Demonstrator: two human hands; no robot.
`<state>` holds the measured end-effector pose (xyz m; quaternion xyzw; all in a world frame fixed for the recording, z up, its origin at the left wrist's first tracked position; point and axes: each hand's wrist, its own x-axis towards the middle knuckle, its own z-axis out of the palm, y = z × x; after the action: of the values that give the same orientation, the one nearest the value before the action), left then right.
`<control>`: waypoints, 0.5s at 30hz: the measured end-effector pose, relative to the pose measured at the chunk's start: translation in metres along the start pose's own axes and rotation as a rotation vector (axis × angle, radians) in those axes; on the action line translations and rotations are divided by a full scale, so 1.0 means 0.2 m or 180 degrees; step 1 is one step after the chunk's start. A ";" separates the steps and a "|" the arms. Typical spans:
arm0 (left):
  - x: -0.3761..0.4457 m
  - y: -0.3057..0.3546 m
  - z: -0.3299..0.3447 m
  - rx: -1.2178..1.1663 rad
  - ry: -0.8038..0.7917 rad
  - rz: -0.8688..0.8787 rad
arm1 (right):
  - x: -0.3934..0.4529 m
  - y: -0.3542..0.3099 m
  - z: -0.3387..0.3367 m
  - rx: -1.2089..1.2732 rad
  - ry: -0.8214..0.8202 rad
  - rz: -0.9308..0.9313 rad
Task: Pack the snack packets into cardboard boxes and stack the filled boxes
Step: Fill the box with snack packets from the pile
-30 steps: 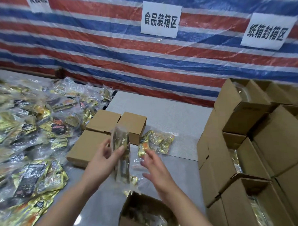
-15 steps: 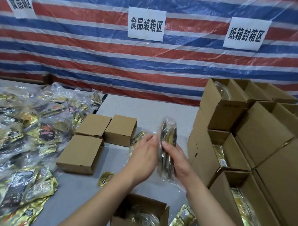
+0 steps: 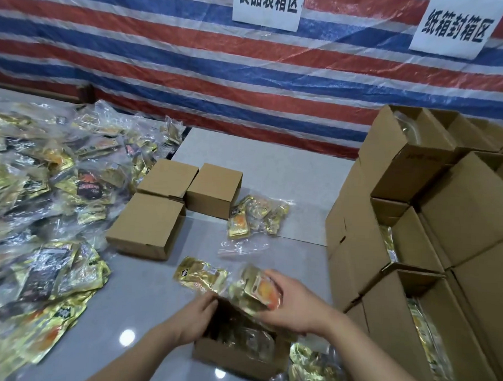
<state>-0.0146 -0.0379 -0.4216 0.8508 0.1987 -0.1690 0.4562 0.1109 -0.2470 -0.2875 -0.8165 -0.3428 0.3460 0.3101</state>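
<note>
Head view: the open box (image 3: 239,354) sits at 6 o'clock on the table (image 3: 263,167), close in front of the person, so both hands can work over its mouth. The left hand (image 3: 194,317) grips the box's left wall, fingers curled over the rim, likely to steady it and keep the flap clear. The right hand (image 3: 294,303) holds a packet (image 3: 257,291) tilted over the box's far-right corner, fingers curled round its edge, apparently feeding it in beside the packets already inside. The hands are apart, one on each side of the box.

A second packet (image 3: 202,276) lies flat just beyond the box at 12 o'clock, and a clear bag of packets (image 3: 255,216) lies further out, both within reach as next stock. The main heap (image 3: 44,210) spreads at 9 o'clock. Three shut boxes (image 3: 169,207) sit at 11 o'clock. The filled stack (image 3: 430,227) stands at 3 o'clock, mouths open toward the person.

Half a second ago both hands held the packet upright together, well above the table at mid-frame. Now the packet is down at the box's mouth in the right hand alone, and the left has gone to the box wall. The view has tipped down too, cutting off the wall signs (image 3: 268,6).
</note>
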 end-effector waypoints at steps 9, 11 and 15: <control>-0.01 0.00 0.07 -0.0600 0.0354 -0.0229 | 0.22 0.08 0.29 -0.1925 -0.0991 0.0301; -0.02 -0.01 0.10 -0.0665 0.0421 -0.0286 | 0.26 0.12 0.38 -0.1877 -0.1009 0.0355; -0.03 -0.04 0.13 -0.0529 0.0492 -0.0202 | 0.26 0.23 0.52 -0.1558 -0.1248 0.0713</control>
<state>-0.0273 -0.0567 -0.4384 0.8137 0.2735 -0.1002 0.5030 0.0736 -0.2041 -0.3987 -0.8172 -0.3770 0.4358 -0.0071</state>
